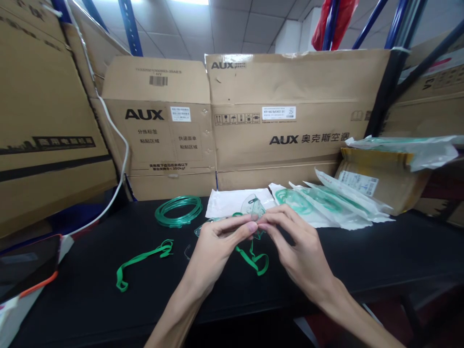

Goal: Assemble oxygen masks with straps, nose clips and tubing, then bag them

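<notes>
The left hand (224, 237) and right hand (295, 234) hold a clear plastic face mask (250, 205) in narrow pinches above the black tabletop (348, 256). A flat green strap (248, 261) shows just beneath; a translucent green tubing coil (177, 223) lies further left

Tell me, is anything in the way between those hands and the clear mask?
Nothing visible is: the left hand and right hand pinch at the clear mask, though their grip hides exactly where. The coiled green tubing lies apart, toward the left; the white packaging lies behind.
</notes>
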The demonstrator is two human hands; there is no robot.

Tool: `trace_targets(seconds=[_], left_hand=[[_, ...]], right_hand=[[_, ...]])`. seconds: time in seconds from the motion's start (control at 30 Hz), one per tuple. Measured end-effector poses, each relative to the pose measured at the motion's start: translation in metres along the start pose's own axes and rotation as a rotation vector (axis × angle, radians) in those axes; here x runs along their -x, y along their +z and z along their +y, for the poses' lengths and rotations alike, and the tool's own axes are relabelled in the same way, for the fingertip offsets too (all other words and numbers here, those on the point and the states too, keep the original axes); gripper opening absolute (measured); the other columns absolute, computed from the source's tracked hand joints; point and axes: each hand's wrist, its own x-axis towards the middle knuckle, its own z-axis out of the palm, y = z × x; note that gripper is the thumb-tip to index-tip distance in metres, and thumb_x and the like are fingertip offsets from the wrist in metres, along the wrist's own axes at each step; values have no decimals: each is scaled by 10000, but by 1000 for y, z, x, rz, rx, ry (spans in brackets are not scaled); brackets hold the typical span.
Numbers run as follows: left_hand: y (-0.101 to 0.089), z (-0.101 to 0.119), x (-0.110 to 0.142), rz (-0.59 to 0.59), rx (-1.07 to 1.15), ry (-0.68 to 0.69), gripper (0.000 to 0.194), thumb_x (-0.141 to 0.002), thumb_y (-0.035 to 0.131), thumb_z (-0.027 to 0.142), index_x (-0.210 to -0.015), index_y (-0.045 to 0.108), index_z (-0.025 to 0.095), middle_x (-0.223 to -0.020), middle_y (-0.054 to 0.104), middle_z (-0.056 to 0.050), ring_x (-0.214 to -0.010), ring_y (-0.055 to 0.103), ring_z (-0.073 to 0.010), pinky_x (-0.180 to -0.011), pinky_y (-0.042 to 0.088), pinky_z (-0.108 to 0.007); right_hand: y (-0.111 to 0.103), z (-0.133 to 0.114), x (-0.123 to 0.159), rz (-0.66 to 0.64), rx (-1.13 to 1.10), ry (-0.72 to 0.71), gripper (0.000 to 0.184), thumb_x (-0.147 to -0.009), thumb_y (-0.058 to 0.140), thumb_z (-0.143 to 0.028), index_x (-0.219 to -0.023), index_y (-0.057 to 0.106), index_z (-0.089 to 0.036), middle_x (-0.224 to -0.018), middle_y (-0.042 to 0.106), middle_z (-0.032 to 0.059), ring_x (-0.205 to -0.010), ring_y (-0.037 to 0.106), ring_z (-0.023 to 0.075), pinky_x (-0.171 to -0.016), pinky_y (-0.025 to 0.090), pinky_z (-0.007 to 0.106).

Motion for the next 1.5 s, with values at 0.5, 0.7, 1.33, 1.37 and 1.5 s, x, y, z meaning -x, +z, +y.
trace_targets(seconds=[0.5, 0.7, 1.33, 1.37, 1.5], left_hand=[[-2, -7, 0, 32, -29, 83, 149, -779, 816, 263, -924, 818, 230, -853, 807, 3, -755, 776, -176, -727, 637, -210], [1, -4, 1, 48, -57, 71, 133, -787, 807, 261, -907, 810, 203, -825, 805, -7, -768, 776, -182, -738, 633, -210], [2, 0, 4, 7, 20, 60, 182, -800, 802, 243, -971, 765, 194, -933, 797, 4, -895, 765, -165, -790, 600, -158], [2, -1, 4, -6, 22, 71, 162, -811, 789, 225, -968, 765, 196, -943, 796, 5, -897, 764, -159, -791, 596, -152], [2, -2, 3, -23, 40, 84, 134, -823, 773, 197, -956, 765, 210, -952, 792, 16, -893, 762, -146, -791, 591, -143]], right_hand=[[-9, 3, -4, -1, 46, 80, 174, -980, 481, -110, -869, 550, -225, -848, 572, 17, -788, 567, 173, -719, 458, 317], [-23, 2, -10, 73, -6, 241, 155, -986, 528, -193, -848, 588, -233, -814, 572, 2, -748, 562, 158, -677, 447, 303], [-1, -5, -1, 68, 19, 29, 146, -903, 644, -97, -989, 713, -193, -894, 645, 27, -718, 598, 131, -683, 513, 295], [-1, -6, 0, 61, 10, 34, 160, -899, 651, -100, -1012, 717, -193, -901, 647, 28, -717, 596, 130, -682, 515, 293], [1, -6, 1, 53, -8, 29, 163, -912, 635, -97, -1016, 722, -188, -916, 662, 30, -768, 629, 131, -723, 519, 281]])
